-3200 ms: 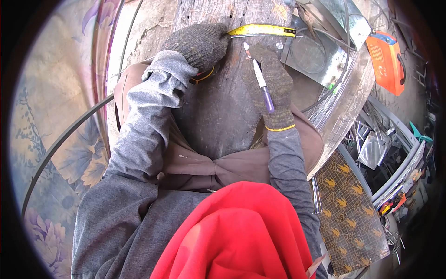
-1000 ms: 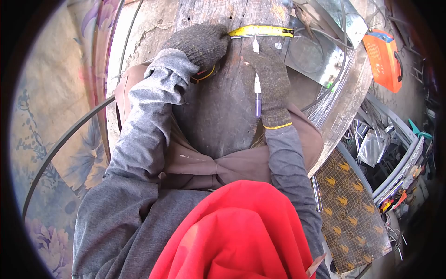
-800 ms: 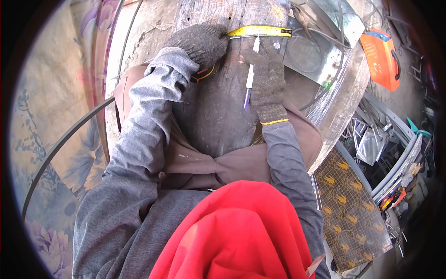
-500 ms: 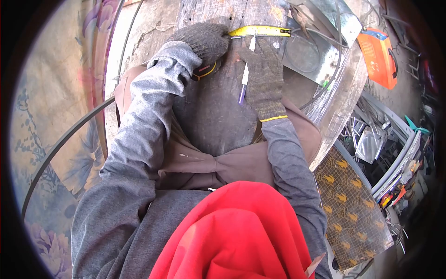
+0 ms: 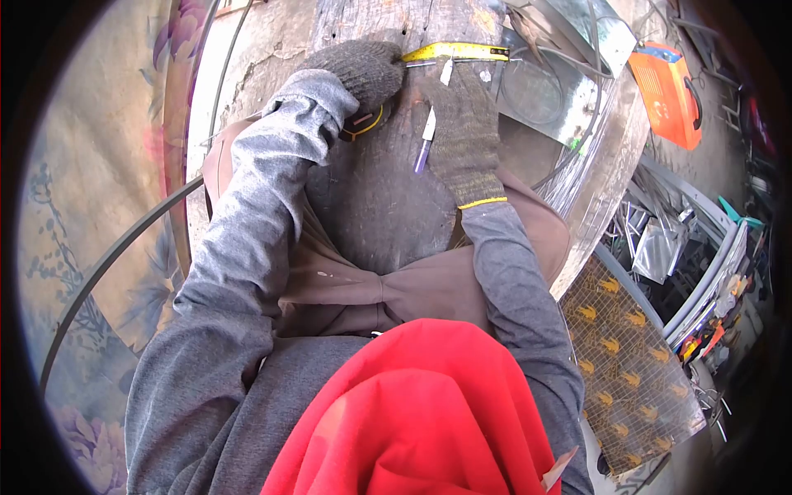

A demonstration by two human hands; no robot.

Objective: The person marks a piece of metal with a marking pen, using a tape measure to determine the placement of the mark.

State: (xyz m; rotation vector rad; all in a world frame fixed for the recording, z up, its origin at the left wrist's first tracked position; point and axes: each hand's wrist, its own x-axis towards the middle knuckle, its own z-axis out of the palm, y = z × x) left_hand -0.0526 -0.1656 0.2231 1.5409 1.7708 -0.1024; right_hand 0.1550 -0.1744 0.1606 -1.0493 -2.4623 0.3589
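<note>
My left hand [image 5: 356,76], in a dark knitted glove, is closed around a tape measure, whose black-and-yellow case [image 5: 365,125] peeks out below the palm. Its yellow blade [image 5: 454,52] runs out to the right across a worn wooden board [image 5: 371,198]. A thin metal rod [image 5: 483,59] lies along the blade's near edge; much of it is hidden. In my gloved right hand [image 5: 466,132] is a white marker pen [image 5: 429,128] with a purple end, held between thumb and fingers with its upper end close to the blade and rod.
Sheet metal [image 5: 544,95] and loose cable lie right of the board. Further right stand an orange machine [image 5: 667,97] and a bin of metal scraps [image 5: 660,239]. A patterned panel [image 5: 619,363] leans below it. Floral cloth [image 5: 115,272] and a dark curved strip [image 5: 115,252] are at left.
The marker pen and my right hand have shifted slightly up and left, with the pen a little more tilted. My left hand stays on the tape measure; the view has moved slightly.
</note>
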